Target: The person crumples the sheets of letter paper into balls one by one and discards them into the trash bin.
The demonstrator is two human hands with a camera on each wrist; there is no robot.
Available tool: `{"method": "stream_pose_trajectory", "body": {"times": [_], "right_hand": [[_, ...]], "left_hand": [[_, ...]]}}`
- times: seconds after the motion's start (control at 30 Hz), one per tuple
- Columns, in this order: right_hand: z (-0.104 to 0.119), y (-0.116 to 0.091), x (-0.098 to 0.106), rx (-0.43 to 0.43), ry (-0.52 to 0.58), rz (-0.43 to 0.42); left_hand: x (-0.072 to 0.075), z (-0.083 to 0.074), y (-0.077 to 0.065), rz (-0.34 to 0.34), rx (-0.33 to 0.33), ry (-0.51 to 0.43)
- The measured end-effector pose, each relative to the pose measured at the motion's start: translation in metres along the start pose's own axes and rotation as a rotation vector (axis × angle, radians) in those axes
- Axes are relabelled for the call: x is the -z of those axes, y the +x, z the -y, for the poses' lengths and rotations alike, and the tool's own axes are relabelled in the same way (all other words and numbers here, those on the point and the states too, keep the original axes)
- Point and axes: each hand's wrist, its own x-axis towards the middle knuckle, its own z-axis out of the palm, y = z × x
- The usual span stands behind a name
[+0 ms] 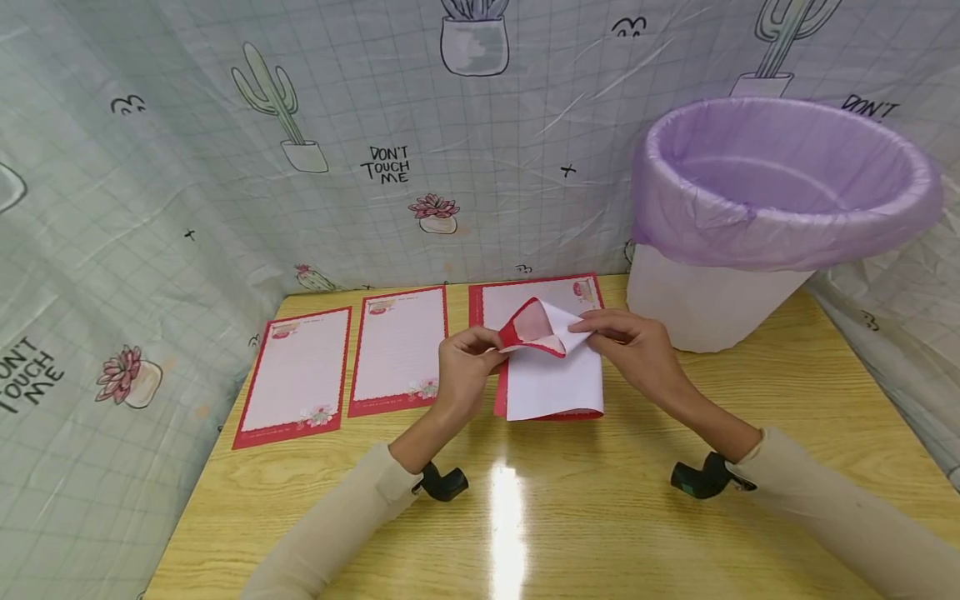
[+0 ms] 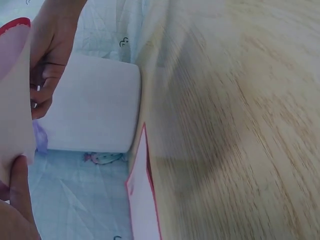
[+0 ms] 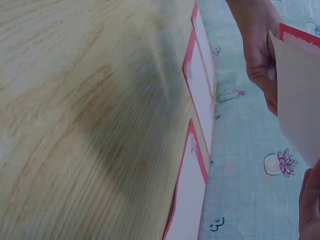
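Observation:
A folded sheet of red-bordered stationery paper point(image 1: 555, 390) is held up off the table between both hands, its plain white back mostly outward. Its upper part bends open, showing the pink inner face and red edge. My left hand point(image 1: 467, 371) pinches the sheet's left side between thumb and fingers. On the opposite side, my right hand point(image 1: 639, 348) pinches the upper right corner. In the left wrist view the white back of the paper point(image 2: 15, 115) spans between the hands. The right wrist view shows the same paper point(image 3: 300, 95), with the right hand point(image 3: 311, 205) partly cut off.
Two flat stationery sheets, one at far left point(image 1: 296, 375) and one beside it point(image 1: 397, 350), lie on the wooden table point(image 1: 420, 533). Another sheet point(image 1: 502, 296) lies behind the hands. A white bin point(image 1: 705, 304) with a purple liner point(image 1: 697, 208) stands at back right, before a patterned curtain point(image 1: 525, 217).

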Motion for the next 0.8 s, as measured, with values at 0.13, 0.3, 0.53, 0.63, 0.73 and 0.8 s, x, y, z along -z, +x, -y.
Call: {"method": "stream_pose_trajectory", "body": {"times": [0.13,0.3,0.53,0.63,0.73,0.8], "right_hand": [[0.003,0.001,0.003,-0.039,0.009,0.044],[0.005,0.006,0.008,-0.085,-0.01,0.082],[0.006,0.009,0.011,-0.176,-0.076,0.096],[0.005,0.01,0.01,-0.179,-0.068,0.095],[0.004,0.01,0.009,-0.178,-0.056,0.089],[0.003,0.01,0.008,-0.172,-0.047,0.081]], "left_hand": [[0.003,0.002,-0.001,0.049,-0.056,0.037],[0.005,0.003,-0.001,0.126,-0.138,0.088],[0.009,-0.001,-0.001,0.209,-0.102,0.156],[0.011,-0.004,-0.002,0.261,-0.075,0.165],[0.011,-0.007,-0.001,0.283,-0.049,0.187],[0.01,-0.007,-0.001,0.271,-0.024,0.224]]}}
